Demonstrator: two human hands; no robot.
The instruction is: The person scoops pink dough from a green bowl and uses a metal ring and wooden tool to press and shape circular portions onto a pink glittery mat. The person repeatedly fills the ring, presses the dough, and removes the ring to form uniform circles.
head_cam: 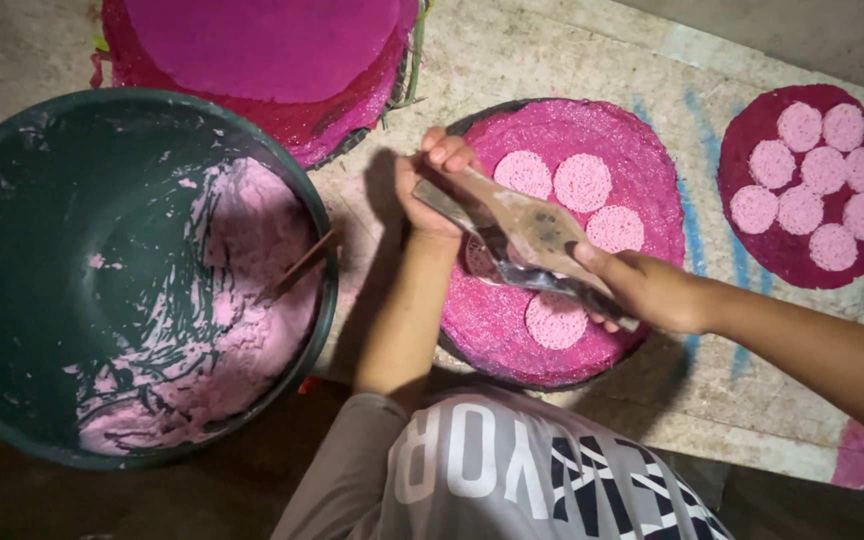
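Two hands at one metal press (532,240), held over the middle round woven tray (642,160) at the table's near edge.

- Left hand (430,180): clenched around the press's upper handle end, above the tray's left rim.
- Right hand (642,290): grasping the lower handle end, over the tray's near-right part.
- Metal press: long axis runs diagonally, from upper left down to lower right; its wide middle hangs above the tray's centre.
- Middle tray: magenta, carrying four pale pink noodle discs (582,182), three along its far side, one near the front. Open weave shows at its left and right.
- Second tray (752,250): dark red, toward the table's right edge, well apart from the hands, carrying eight discs packed close.
- Stacked pink trays (262,50): at the far edge.
- Green basin (12,220): left of the table, just beside the left forearm, with pink dough (252,300) and a thin stick (297,268) inside.
- Table surface (552,60): pale, stained, streaked blue between the two trays; a narrow bare strip separates them.
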